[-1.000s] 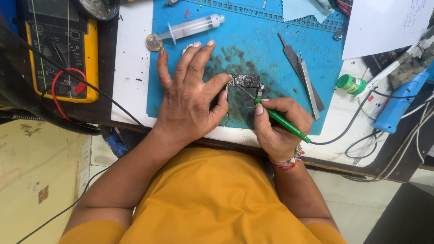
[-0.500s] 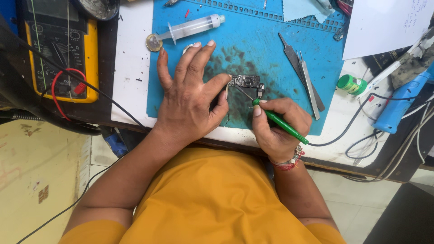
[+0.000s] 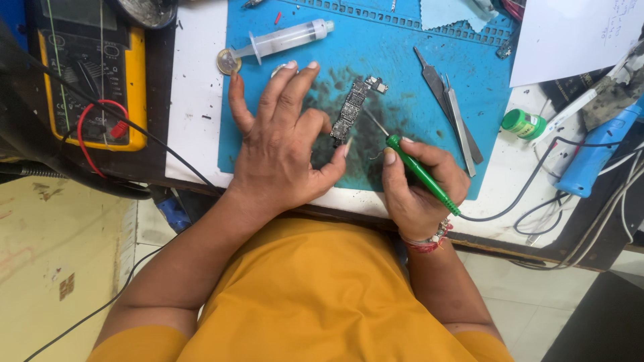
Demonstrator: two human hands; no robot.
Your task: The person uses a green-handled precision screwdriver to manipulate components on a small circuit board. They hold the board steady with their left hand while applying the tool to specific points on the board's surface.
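Blue mat (image 3: 402, 60), left hand (image 3: 282, 147) released beside circuit board (image 3: 350, 110) — right hand (image 3: 419, 188) grasping green iron (image 3: 422, 175).

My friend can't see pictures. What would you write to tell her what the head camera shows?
A person in a yellow shirt steadies a small circuit board on a blue mat with the left hand, while the right hand points a green-handled soldering iron at it. Around them lie a syringe, tweezers and a yellow multimeter.

The scene is evenly and brightly lit from above; soft shadows are cast, and sharp focus is held throughout.
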